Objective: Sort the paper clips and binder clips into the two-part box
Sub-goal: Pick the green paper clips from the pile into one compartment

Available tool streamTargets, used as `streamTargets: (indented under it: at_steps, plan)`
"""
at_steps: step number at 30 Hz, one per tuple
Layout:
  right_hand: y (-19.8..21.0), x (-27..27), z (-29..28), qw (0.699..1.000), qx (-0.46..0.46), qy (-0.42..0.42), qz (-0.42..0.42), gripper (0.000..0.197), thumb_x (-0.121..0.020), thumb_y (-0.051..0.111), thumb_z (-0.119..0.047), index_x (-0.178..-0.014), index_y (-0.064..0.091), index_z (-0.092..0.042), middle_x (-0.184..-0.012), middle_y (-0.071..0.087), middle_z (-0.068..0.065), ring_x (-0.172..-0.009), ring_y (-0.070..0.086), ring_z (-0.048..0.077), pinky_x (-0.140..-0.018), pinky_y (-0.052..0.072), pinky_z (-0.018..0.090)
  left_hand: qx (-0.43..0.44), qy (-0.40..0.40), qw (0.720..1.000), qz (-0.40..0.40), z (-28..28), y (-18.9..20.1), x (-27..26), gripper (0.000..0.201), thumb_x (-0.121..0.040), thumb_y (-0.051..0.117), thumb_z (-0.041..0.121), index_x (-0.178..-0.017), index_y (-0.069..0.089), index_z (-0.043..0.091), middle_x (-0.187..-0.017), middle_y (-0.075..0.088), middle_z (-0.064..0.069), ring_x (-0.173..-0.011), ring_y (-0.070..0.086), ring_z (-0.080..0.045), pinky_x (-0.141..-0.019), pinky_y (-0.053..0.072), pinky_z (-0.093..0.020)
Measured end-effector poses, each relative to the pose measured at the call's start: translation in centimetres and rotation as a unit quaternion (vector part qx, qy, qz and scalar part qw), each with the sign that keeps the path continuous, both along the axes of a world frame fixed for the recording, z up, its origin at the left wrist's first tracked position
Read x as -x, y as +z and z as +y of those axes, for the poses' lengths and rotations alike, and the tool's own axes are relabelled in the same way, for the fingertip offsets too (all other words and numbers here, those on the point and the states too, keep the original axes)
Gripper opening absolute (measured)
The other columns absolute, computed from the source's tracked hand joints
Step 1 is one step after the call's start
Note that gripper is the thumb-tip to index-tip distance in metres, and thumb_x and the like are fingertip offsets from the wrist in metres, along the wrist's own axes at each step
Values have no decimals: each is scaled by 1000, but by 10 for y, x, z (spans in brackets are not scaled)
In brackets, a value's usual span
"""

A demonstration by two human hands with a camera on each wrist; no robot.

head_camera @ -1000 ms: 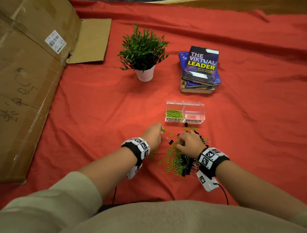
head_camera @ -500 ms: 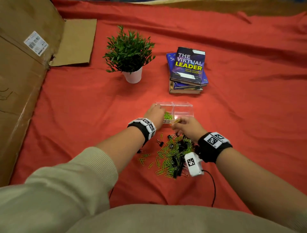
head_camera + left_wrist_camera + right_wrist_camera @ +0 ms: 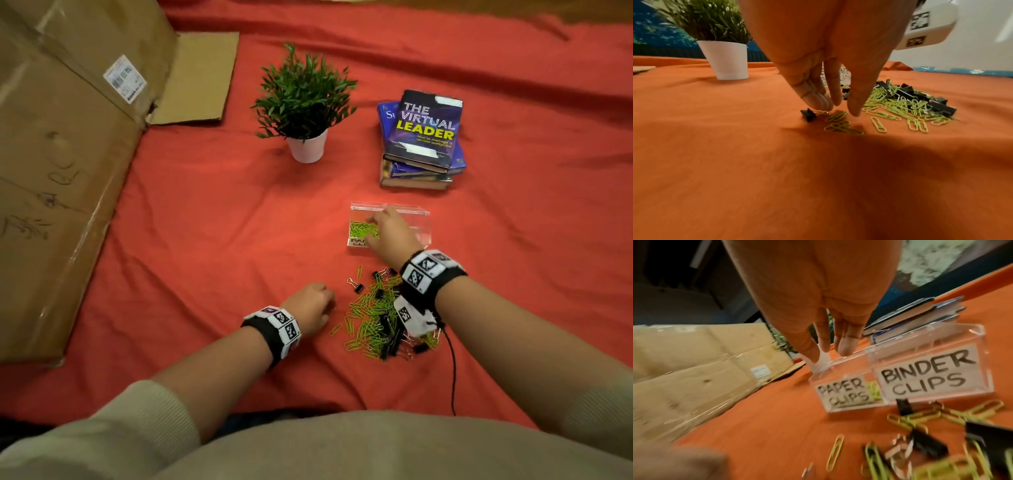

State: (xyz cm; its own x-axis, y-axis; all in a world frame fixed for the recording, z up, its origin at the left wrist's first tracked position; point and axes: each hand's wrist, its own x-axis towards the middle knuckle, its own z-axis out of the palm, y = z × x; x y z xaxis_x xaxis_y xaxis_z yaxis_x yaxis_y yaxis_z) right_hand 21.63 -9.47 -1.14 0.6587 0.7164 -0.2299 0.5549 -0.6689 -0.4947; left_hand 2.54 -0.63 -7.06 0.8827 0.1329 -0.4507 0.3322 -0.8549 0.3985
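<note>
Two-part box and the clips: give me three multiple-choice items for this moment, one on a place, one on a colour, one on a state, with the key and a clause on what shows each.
1. Where is the right hand?
A. over the two-part box
B. on the books
C. at the plant pot

2. What colour are the paper clips in the loose pile?
A. red
B. silver
C. yellow-green

3. What does the compartment labelled BINDER CLIPS hold?
A. many black binder clips
B. no clips that can be seen
C. green paper clips

Key: 1 A, the head view shows its fingers above the box's paper-clip side. 2 C, they lie yellow-green on the red cloth among black binder clips. 3 B, its clear walls show only cloth behind.
</note>
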Motion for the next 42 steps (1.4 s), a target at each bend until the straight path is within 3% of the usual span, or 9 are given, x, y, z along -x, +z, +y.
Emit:
streamTargets:
  at_steps: [4, 7, 11, 18, 24, 29, 37, 40, 42]
  plan:
    - [-18, 50, -29, 982, 108, 157, 6, 25, -86, 53, -22, -105, 63, -9, -111, 60, 9, -101, 59, 25, -88, 50, 35, -30, -31, 999, 6, 1, -2, 7, 38, -82, 59, 18, -119, 54, 10, -117, 49, -11, -116, 48, -28, -98, 43, -37]
    - [-37, 73, -48, 958, 191, 212, -38, 39, -87, 55, -33, -113, 56, -5, -116, 52, 11, -113, 48, 27, -96, 44, 38, -45, -48, 998, 10, 3, -2, 10, 39, -82, 60, 15, -120, 53, 10, -119, 48, -10, -118, 45, -27, -99, 42, -38]
    - [-52, 92, -58, 953, 173, 224, -112, 60, -80, 61, -51, -118, 50, -6, -121, 46, 10, -116, 41, 28, -102, 37, 39, -58, -59, 997, 8, 2, -1, 11, 29, -83, 59, 14, -112, 53, 11, -116, 49, -9, -116, 47, -28, -96, 43, -42]
    - [-60, 104, -60, 964, 134, 221, -54, 45, -85, 60, -32, -118, 49, -5, -124, 45, 12, -120, 41, 28, -104, 35, 36, -89, -63, 994, 9, 1, 0, 11, 24, -88, 59, 22, -108, 55, 11, -114, 55, -9, -114, 50, -28, -92, 44, -41]
    - [-57, 106, -61, 975, 112, 191, 3, 25, -89, 49, -13, -111, 53, -2, -119, 49, 13, -112, 49, 29, -97, 37, 33, -126, -76, 989, 7, -2, -3, 12, 28, -92, 54, 23, -115, 51, 7, -121, 53, -11, -118, 48, -28, -95, 43, -41]
    - [-57, 102, -57, 979, 115, 160, 48, 20, -84, 53, -12, -100, 58, -1, -109, 54, 14, -100, 55, 29, -87, 44, 36, -172, -99, 980, 7, -6, -8, 13, 26, -95, 42, 14, -119, 49, 4, -122, 52, -13, -118, 48, -31, -94, 43, -41]
    - [-33, 63, -48, 975, 49, -6, 218, 5, -80, 66, -10, -82, 70, -8, -66, 63, -3, -55, 55, 6, -51, 45, 15, -182, -91, 979, 23, -9, -14, 15, 30, -96, 34, 12, -119, 49, 1, -122, 54, -17, -116, 51, -33, -93, 44, -42]
    - [-12, 35, -38, 963, -18, -64, 260, 3, -82, 68, -12, -81, 69, -9, -75, 69, 3, -61, 59, 14, -52, 50, 22, -162, -82, 982, 44, -9, -14, 12, 30, -97, 33, 12, -121, 47, 1, -124, 53, -17, -117, 51, -34, -96, 43, -43]
    - [2, 15, -29, 959, -57, -91, 263, 5, -83, 67, -12, -85, 68, -8, -78, 70, 4, -60, 59, 11, -46, 47, 15, -135, -56, 988, 55, -8, -13, 10, 27, -97, 34, 12, -119, 47, 3, -123, 55, -18, -115, 53, -35, -95, 44, -44]
